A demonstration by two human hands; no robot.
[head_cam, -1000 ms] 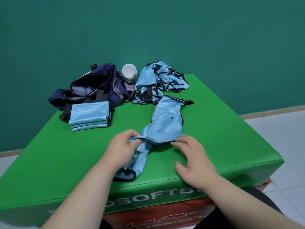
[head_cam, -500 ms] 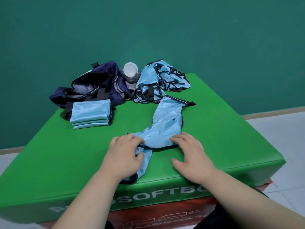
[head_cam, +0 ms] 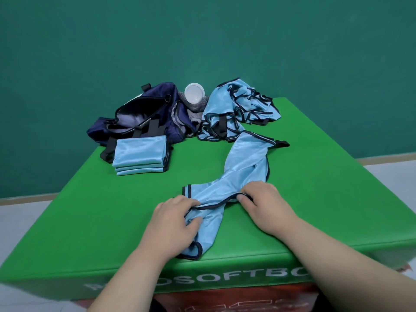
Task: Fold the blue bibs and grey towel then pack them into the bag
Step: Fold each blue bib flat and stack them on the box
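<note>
Across green padded desk [head_cam: 90,221] crumpled light-blue bib [head_cam: 245,167] is laid toward upper right, near edge pinched by left hand [head_cam: 175,219] and right hand [head_cam: 265,203]

Gym or training room, green padded box [head_cam: 101,221], teal wall [head_cam: 202,41], pale tiled floor [head_cam: 403,183]

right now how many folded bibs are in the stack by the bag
3, one on another in a folded stack on the green mat, in front of the navy bag. Another layer may be hidden between them. The stretched-out bib and crumpled heap are unfolded.
</note>
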